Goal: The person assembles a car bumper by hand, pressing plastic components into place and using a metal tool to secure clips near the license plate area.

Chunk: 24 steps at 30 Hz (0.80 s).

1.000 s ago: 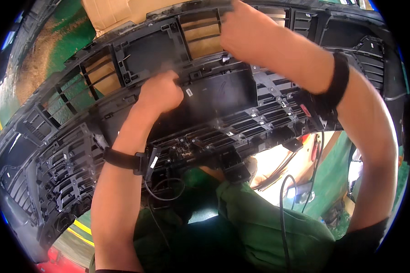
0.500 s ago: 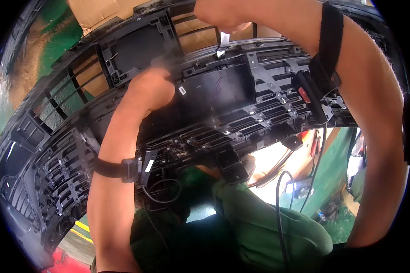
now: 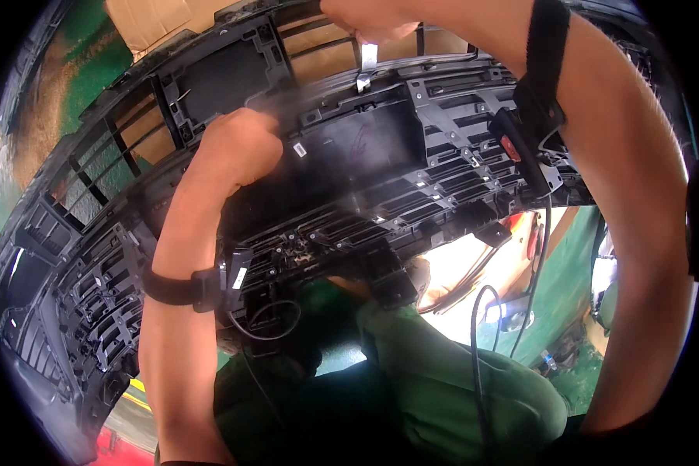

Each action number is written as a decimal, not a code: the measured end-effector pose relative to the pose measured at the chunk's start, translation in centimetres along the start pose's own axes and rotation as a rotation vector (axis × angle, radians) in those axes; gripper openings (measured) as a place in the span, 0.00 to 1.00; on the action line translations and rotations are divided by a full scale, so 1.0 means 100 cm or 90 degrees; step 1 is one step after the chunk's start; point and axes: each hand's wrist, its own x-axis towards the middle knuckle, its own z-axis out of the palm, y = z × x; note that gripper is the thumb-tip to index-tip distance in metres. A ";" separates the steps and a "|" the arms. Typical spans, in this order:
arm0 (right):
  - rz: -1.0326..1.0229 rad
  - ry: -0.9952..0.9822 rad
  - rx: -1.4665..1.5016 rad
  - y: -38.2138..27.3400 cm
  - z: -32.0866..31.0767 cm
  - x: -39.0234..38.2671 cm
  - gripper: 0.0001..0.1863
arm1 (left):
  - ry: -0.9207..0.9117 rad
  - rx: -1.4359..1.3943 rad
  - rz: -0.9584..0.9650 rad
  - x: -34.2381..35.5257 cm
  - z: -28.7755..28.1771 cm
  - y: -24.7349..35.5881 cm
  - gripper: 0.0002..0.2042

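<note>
1. Frame (image 3: 396,210) of black plastic lies across the view, beyond the person's green trousers (image 3: 458,369); its left end is slatted.
2. Left hand (image 3: 241,147) is over the frame's upper part. Its fingers are curled inward, but their tips are hidden, so I cannot tell whether they pinch something.
3. Dark flat panel (image 3: 373,144), just beside this hand, sits in the frame's middle and looks already fitted.
4. Right hand (image 3: 373,17) is partly cut by the upper edge. Pale strip (image 3: 366,62) reaches from below it to the upper rail; whether the fingers pinch it, I cannot tell.
5. Rightward, the slats carry small metal fasteners (image 3: 475,161), which seem finished. In my judgement, work remains along the upper rail; how much is not shown.
</note>
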 end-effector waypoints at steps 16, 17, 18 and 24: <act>0.008 -0.009 -0.026 0.023 0.027 -0.023 0.13 | -0.011 -0.142 0.050 0.017 -0.003 -0.018 0.20; -0.003 -0.013 -0.042 0.019 0.033 -0.024 0.13 | -0.021 -0.106 0.082 0.016 -0.003 -0.022 0.19; -0.016 -0.019 -0.057 0.015 0.037 -0.026 0.13 | -0.022 -0.103 0.077 0.015 -0.005 -0.023 0.19; 0.036 0.029 0.004 -0.007 0.040 -0.055 0.12 | -0.011 0.102 0.039 -0.031 -0.006 -0.058 0.21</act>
